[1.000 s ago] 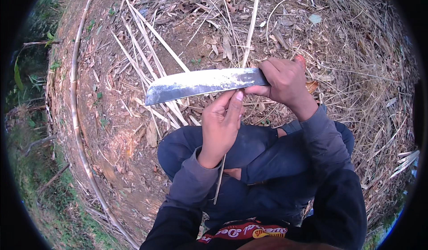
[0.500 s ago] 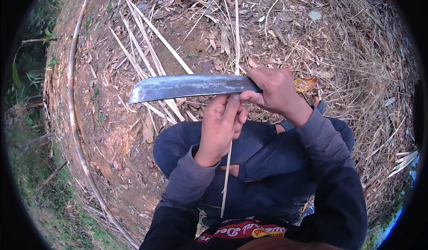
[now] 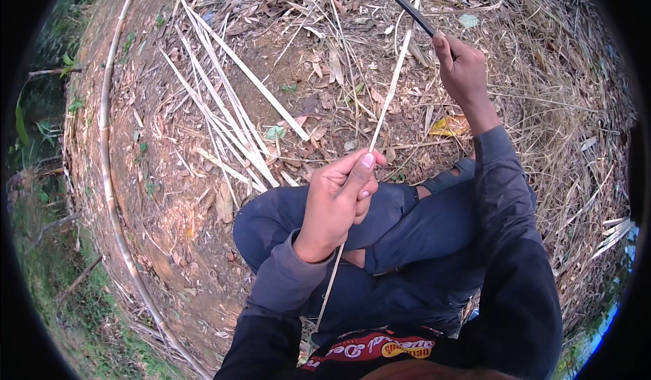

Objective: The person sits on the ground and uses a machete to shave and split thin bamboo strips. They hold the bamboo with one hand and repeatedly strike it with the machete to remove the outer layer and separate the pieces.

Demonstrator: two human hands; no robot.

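Nearest the camera, at the lower edge, a red band with yellow shapes [image 3: 369, 347] runs across the front of the person's dark top, a curved strip of colour just above the bottom rim. Above it the person's knees are folded in dark blue trousers [image 3: 400, 237], and a sandal [image 3: 444, 178] shows beside the right knee. The left hand [image 3: 337, 204] sits over the lap with its fingers curled tight round a thin pale strip of bamboo [image 3: 388, 102], the thumb pressed on top; the strip runs down past the wrist toward the body and up and away toward the top of the view. The right hand [image 3: 463, 71] is stretched out farther off, arm in a grey sleeve, closed round the handle of a long dark knife [image 3: 400, 2] whose blade points up and to the left and touches or crosses the strip near the top edge; whether the edge is in the strip cannot be told. On the bare brown ground to the left of the knees lies a loose bundle of split pale sticks [image 3: 224, 112], fanned out and slanting. A yellow leaf [image 3: 447, 126] lies just beside the right forearm. Dry straw and leaf litter [image 3: 556, 109] cover the ground to the right and beyond. A long thin cane [image 3: 108, 176] curves along the left side, with green grass [image 3: 47, 244] outside it.
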